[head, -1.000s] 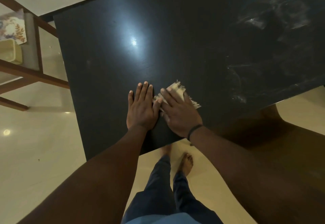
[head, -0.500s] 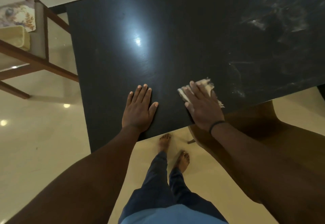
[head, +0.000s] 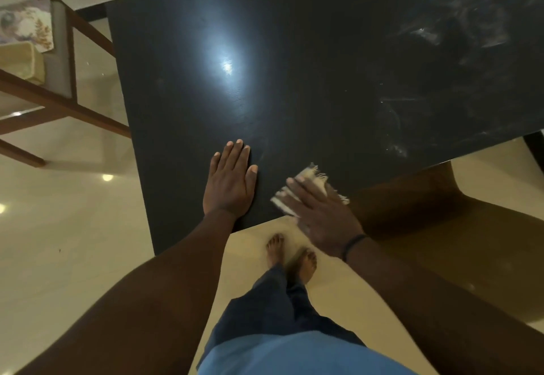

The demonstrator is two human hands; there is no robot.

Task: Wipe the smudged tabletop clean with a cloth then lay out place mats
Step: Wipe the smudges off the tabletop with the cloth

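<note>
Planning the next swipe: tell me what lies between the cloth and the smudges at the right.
Head view: only bare dark tabletop between the cloth and smudges.

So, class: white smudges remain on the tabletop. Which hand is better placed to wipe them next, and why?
Right. The right hand already presses the cloth, on the side of the smudges. The left hand lies flat and empty on the tabletop, farther from them.

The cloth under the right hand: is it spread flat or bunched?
Bunched. The cloth sits as a small wad under the right hand, frayed edges poking out beside the fingers.
</note>
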